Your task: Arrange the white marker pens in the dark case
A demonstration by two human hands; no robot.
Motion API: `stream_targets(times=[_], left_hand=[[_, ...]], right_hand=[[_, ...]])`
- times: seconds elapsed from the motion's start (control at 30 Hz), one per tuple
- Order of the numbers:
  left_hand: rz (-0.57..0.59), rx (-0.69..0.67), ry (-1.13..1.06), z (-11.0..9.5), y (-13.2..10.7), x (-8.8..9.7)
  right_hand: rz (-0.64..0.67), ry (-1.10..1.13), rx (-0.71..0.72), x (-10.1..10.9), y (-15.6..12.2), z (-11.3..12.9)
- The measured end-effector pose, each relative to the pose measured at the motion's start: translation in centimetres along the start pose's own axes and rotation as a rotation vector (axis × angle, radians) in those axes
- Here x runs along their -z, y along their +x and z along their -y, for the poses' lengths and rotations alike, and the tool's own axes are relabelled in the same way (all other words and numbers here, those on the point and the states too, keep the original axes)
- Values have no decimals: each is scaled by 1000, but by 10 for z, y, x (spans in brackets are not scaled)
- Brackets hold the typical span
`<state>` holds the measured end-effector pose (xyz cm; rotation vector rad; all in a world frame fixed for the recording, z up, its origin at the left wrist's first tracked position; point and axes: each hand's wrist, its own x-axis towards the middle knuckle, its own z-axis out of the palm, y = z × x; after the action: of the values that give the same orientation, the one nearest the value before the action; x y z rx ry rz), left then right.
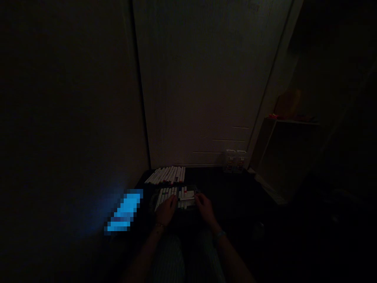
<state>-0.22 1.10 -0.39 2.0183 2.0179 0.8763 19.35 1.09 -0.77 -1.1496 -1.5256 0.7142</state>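
Note:
The scene is very dark. My left hand (166, 210) and my right hand (204, 207) rest on a dark case (153, 202) filled with a row of white marker pens (167, 193). Between the two hands lies one white marker (187, 201), held crosswise, with the fingers of both hands curled at its ends. A second row of white markers (166, 175) lies on the dark floor just beyond the case, apart from my hands.
A glowing blue screen (125, 211) lies on the floor to the left. A pale door (206, 86) stands ahead, with two small clear containers (235, 161) at its foot. A low shelf (282, 145) stands at the right. My legs are below the hands.

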Motion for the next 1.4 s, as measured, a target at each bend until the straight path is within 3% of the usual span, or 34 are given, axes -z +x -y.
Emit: stream_targets(times=[1.4], left_hand=[[1, -21, 7, -13, -5, 8]], right_hand=[[-2, 5, 30, 2, -1, 2]])
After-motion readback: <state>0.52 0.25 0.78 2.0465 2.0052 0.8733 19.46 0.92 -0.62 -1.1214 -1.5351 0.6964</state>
